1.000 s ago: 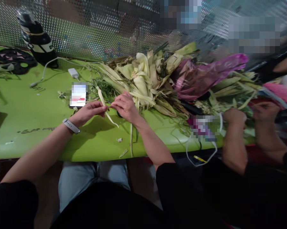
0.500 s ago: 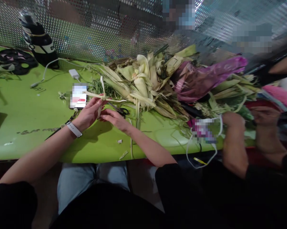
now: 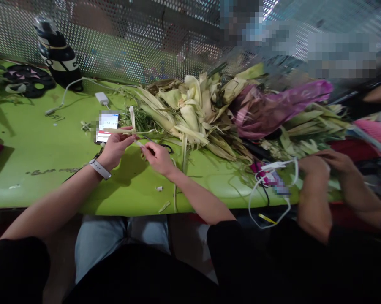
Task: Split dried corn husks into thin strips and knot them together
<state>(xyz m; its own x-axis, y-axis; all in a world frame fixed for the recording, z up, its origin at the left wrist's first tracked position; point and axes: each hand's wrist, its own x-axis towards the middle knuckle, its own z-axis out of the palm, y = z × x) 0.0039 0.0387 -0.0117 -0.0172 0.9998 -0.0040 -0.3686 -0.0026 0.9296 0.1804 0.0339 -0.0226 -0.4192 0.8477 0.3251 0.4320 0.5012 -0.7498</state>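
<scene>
My left hand (image 3: 113, 148), with a white watch on its wrist, pinches crossed pale husk strips (image 3: 131, 126) above the green table (image 3: 35, 147). One strip stands upright, another runs sideways through my fingers. My right hand (image 3: 155, 155) is just to the right, fingers closed on the end of a strip near the crossing. Black scissors (image 3: 165, 147) lie on the table right behind my right hand. A big pile of corn husks (image 3: 193, 114) rises beyond both hands.
A phone (image 3: 107, 124) and a white charger (image 3: 102, 98) with cable lie behind my left hand. A dark bottle (image 3: 59, 55) stands at the back left. A purple plastic bag (image 3: 273, 107) lies on the husks. Another person's hands (image 3: 320, 166) work at the right.
My hands have lifted and crossed the husk strips; the long strip that hung down is now held sideways. My right hand has slid back along it. The other person's hands have come together.
</scene>
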